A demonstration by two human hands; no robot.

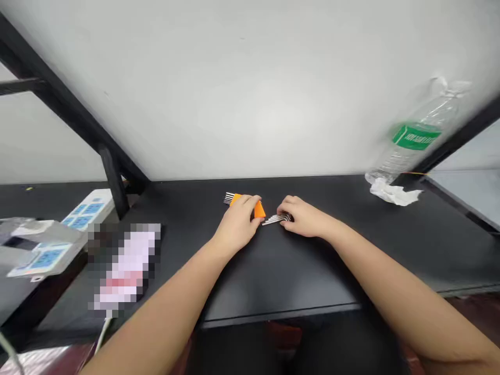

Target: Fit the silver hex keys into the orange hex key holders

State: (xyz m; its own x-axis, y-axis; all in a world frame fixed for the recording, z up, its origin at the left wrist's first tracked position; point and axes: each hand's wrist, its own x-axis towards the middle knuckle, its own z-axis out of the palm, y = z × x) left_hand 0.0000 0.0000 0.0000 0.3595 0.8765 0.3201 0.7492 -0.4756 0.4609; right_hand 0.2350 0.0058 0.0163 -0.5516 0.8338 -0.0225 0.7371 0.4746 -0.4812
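Observation:
My left hand (236, 223) is closed over an orange hex key holder (259, 210) on the black tabletop, its fingers hiding the middle of it. Several thin metal rods (228, 198) stick out of the holder's far left end. Just to the right, my right hand (303, 216) pinches a small fan of silver hex keys (273, 219). Their straight ends point left toward the holder, and their bent ends lie under my fingers. A narrow gap separates the two hands.
At the back right, a large clear bottle (416, 136) with a green label leans on the wall beside a crumpled tissue (394, 194). A blurred-out phone-like object (128, 265) with a cable lies left. White boxes (84, 213) stand beyond the black frame (113, 177).

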